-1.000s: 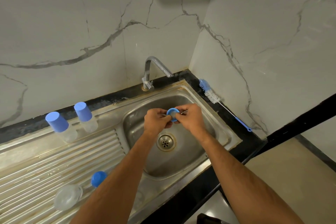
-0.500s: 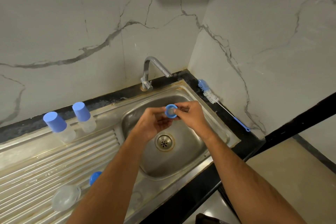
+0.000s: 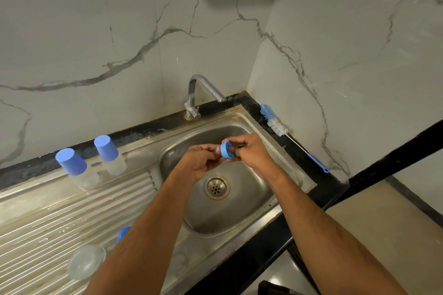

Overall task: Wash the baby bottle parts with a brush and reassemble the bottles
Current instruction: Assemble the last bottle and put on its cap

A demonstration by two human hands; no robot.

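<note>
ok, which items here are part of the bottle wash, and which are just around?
Job: blue ring held by left hand and right hand; brush; two capped bottles; clear part; sink.
Around: tap; wall.

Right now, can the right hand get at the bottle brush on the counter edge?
Probably yes: the bottle brush lies uncovered just beyond the right hand, but that hand must first release the blue ring.

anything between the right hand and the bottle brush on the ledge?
Nothing visible. The right hand holds the blue ring over the sink; the bottle brush lies on the black ledge beyond the sink's right rim, bare steel between.
</note>
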